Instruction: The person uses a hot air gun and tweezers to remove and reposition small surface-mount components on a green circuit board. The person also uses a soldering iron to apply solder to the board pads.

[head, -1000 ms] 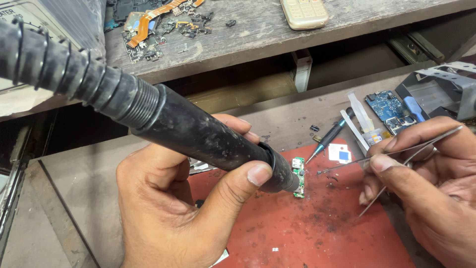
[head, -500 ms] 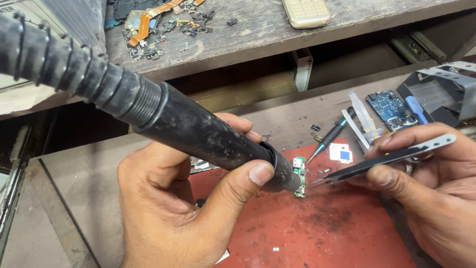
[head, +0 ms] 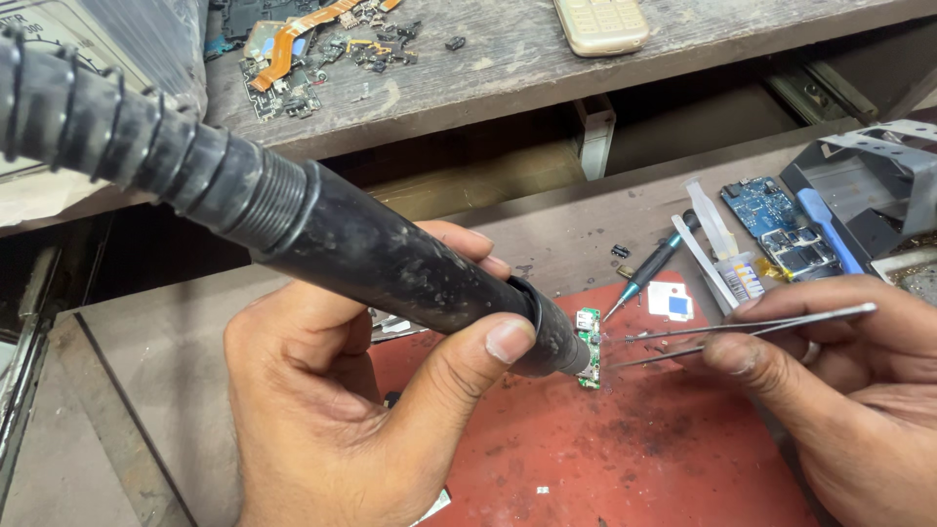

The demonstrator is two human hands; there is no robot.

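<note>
My left hand (head: 332, 390) wraps the black hot-air wand (head: 390, 259), nozzle over the small green circuit board (head: 589, 347); my right hand (head: 839, 381) pinches thin steel tweezers (head: 742, 330) steadying it.

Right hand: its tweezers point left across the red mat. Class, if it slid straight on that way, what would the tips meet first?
Most likely the small green circuit board; the tweezers in the right hand already almost touch it, though depth is unclear.

Close head view down onto workbench (head: 625, 229)
</note>
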